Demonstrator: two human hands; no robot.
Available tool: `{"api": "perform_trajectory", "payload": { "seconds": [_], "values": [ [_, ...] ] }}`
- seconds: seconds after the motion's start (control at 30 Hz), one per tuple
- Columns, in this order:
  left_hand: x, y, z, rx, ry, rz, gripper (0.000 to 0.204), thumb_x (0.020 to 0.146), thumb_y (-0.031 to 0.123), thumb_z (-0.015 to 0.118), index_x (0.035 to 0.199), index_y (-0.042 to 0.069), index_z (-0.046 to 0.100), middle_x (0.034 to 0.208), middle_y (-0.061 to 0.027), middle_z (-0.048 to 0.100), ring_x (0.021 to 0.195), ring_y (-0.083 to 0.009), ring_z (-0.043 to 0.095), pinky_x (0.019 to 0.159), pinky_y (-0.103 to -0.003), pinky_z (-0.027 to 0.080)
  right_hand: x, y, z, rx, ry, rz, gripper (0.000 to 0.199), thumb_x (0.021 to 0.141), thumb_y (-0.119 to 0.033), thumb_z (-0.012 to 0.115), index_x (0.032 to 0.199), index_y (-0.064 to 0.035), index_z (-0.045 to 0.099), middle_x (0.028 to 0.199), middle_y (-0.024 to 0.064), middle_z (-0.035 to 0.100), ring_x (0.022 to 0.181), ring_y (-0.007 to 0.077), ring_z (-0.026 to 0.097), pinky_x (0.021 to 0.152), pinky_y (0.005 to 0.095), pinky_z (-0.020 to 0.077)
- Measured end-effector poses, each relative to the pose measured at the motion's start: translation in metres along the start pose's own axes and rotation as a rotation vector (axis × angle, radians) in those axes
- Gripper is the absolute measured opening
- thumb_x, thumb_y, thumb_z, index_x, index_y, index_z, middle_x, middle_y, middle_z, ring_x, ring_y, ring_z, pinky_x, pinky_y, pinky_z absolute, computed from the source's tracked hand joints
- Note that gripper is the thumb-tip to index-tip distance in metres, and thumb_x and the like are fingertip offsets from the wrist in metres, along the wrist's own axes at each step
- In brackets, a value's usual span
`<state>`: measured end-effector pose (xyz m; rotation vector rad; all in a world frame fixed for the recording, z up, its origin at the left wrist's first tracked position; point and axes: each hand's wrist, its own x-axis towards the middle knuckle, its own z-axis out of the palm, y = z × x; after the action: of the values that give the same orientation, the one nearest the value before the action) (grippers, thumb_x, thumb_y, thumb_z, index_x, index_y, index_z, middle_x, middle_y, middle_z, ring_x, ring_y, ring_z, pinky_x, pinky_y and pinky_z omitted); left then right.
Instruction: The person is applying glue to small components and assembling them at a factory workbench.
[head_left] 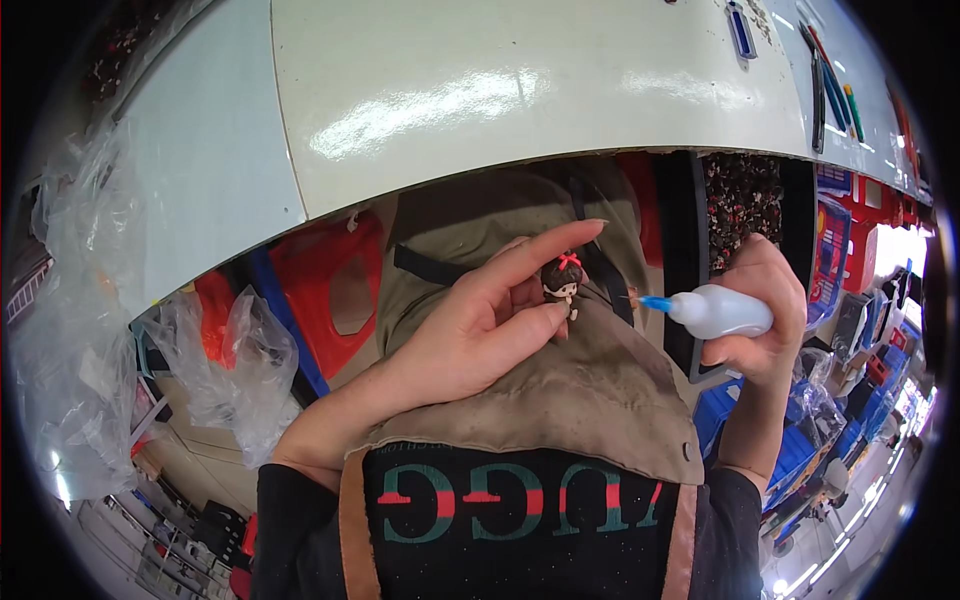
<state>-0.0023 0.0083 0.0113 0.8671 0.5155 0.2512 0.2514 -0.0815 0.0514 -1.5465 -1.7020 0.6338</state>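
Over my lap, my left hand (pixel 500 315) pinches a small doll figurine (pixel 563 280) with dark brown hair and a red bow. Its index finger stretches out above the figurine's head. To the right, my right hand (pixel 765 300) is wrapped round a white squeeze bottle (pixel 725 312) with a blue nozzle and a thin needle tip. The bottle lies almost level, its tip pointing left at the figurine, with a gap between them. The bottle's rear end is partly hidden by my palm.
A black bin (pixel 745 195) full of small dark and red pieces stands right of my lap. The pale table (pixel 450 80) lies ahead, with pens and tools (pixel 835 90) at its far right. Plastic bags (pixel 225 350) hang at left beside a red stool (pixel 335 290).
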Motion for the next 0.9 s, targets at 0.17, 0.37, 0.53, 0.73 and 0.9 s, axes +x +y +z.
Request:
{"api": "perform_trajectory", "payload": {
  "seconds": [0.17,0.37,0.53,0.73,0.9],
  "values": [
    [-0.001,0.000,0.000,0.003,0.006,-0.010,0.057,0.087,0.000,0.045,0.141,0.008,0.032,0.114,-0.0052,0.049,0.089,-0.0090,0.050,0.082,-0.025,0.044,0.005,0.000,0.004,-0.109,-0.093,-0.037,0.055,0.053,-0.053,0.078,0.072,-0.0033,0.064,0.064,0.0038,0.056,0.057,0.0185,0.050,0.050,0.0287,0.0376],
    [0.000,0.000,-0.001,0.027,0.019,-0.060,0.057,0.087,0.001,0.044,0.141,0.008,0.031,0.115,-0.0046,0.049,0.088,-0.0082,0.049,0.083,-0.024,0.044,0.004,-0.003,0.009,-0.148,-0.140,-0.005,0.050,0.055,-0.050,0.077,0.072,-0.0042,0.064,0.064,0.0044,0.057,0.057,0.0199,0.050,0.050,0.0296,0.0384],
    [0.000,0.001,-0.001,0.048,0.013,-0.083,0.058,0.086,0.000,0.043,0.142,0.008,0.031,0.115,-0.0043,0.049,0.088,-0.0078,0.049,0.083,-0.024,0.044,0.001,-0.002,0.013,-0.152,-0.174,0.008,0.048,0.055,-0.047,0.078,0.071,-0.0044,0.063,0.065,0.0034,0.058,0.058,0.0201,0.050,0.051,0.0304,0.0401],
    [0.000,-0.001,-0.001,0.052,0.015,-0.087,0.058,0.086,0.000,0.042,0.142,0.008,0.031,0.114,-0.0041,0.049,0.088,-0.0078,0.049,0.083,-0.024,0.044,0.001,-0.003,0.012,-0.164,-0.180,0.023,0.047,0.055,-0.046,0.079,0.071,-0.0047,0.063,0.065,0.0036,0.058,0.059,0.0203,0.051,0.051,0.0302,0.0403],
    [0.000,-0.001,0.000,0.042,0.016,-0.081,0.058,0.086,0.000,0.043,0.142,0.009,0.031,0.113,-0.0038,0.050,0.088,-0.0076,0.049,0.083,-0.024,0.044,0.002,-0.004,0.013,-0.180,-0.193,0.014,0.046,0.054,-0.045,0.079,0.070,-0.0047,0.063,0.064,0.0036,0.057,0.058,0.0203,0.051,0.051,0.0305,0.0399]
  ]
}}
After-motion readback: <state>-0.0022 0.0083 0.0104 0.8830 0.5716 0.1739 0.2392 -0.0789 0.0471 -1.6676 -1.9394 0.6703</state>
